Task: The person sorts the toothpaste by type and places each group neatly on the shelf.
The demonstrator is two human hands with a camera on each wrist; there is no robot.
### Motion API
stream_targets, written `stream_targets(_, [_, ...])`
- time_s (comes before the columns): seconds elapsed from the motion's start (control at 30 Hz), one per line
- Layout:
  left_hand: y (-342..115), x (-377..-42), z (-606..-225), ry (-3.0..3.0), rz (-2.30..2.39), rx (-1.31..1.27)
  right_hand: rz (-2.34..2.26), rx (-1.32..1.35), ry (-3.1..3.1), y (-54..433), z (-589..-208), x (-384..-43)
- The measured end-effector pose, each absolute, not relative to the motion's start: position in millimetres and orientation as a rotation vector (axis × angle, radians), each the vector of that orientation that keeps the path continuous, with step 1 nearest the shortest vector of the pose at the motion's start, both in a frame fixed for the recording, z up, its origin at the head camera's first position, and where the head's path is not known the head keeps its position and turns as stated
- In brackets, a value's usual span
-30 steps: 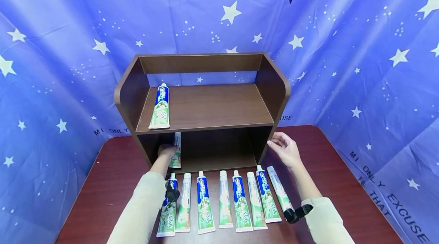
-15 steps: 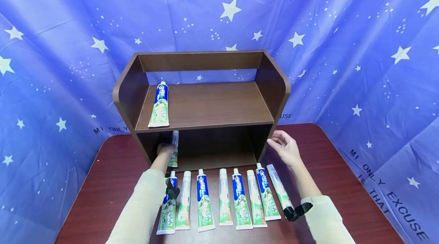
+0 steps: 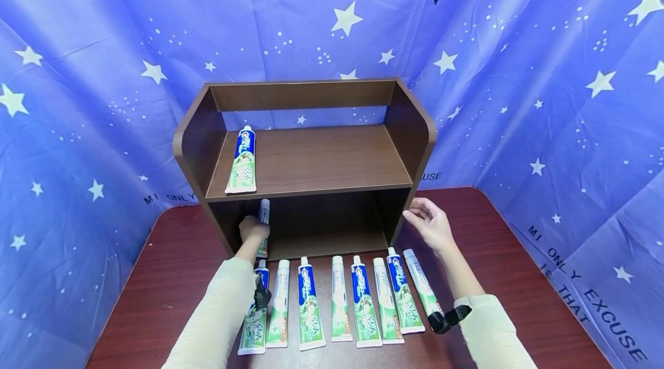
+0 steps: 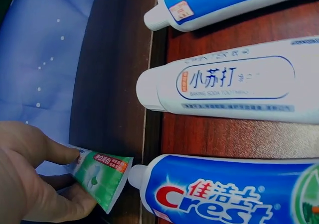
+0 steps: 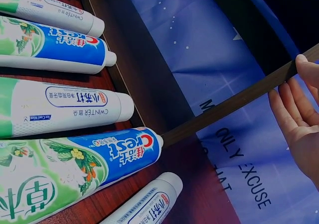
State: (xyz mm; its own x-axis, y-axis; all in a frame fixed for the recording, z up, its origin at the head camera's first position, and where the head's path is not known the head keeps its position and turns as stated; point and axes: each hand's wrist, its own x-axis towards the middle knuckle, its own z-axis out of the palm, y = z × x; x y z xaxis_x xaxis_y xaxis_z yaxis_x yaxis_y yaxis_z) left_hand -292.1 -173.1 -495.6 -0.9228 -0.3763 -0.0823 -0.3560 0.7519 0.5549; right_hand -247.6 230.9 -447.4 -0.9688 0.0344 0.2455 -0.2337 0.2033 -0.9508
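My left hand point(image 3: 253, 229) reaches into the lower compartment of the brown shelf point(image 3: 332, 155), at its left end. It holds a white and green toothpaste tube point(image 4: 102, 174) between thumb and fingers, cap end toward the back and flat end toward the front edge. The fingers partly cover the tube in the head view. My right hand point(image 3: 433, 229) is at the shelf's right side, with thumb and fingers pinching the front edge of the side panel point(image 5: 239, 97). On the upper board, at the left, lies a blue and green Crest toothpaste tube point(image 3: 242, 161).
Several toothpaste tubes lie in a row before the shelf, Crest tubes point(image 3: 311, 305) alternating with white and green ones point(image 3: 340, 300). Their caps point at the shelf's front edge. The left forearm passes over the leftmost Crest tube point(image 3: 254, 328). A starry blue curtain point(image 3: 290, 23) surrounds the red-brown table point(image 3: 171, 277).
The left hand has shifted the held toothpaste tube slightly left toward the compartment's side wall and a little toward the front. The right hand stays at the side panel.
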Motion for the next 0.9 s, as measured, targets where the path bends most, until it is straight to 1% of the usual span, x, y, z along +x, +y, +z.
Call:
stream_targets(0.33, [-166.8,-278.7,-487.2,-2.868,-1.031,0.723,1.865,0.206,-2.243,231.6,-448.4,-248.8])
stream_targets(0.63, [-166.9,-249.4,-483.9,-2.786,-0.949,0.486,1.921,0.230,-2.198,230.3,-450.0,-249.8])
stream_targets(0.9, [-169.6,-208.1,-482.1,-2.668,-1.122,0.413,1.934,0.220,-2.182,229.9,-447.9,-249.4])
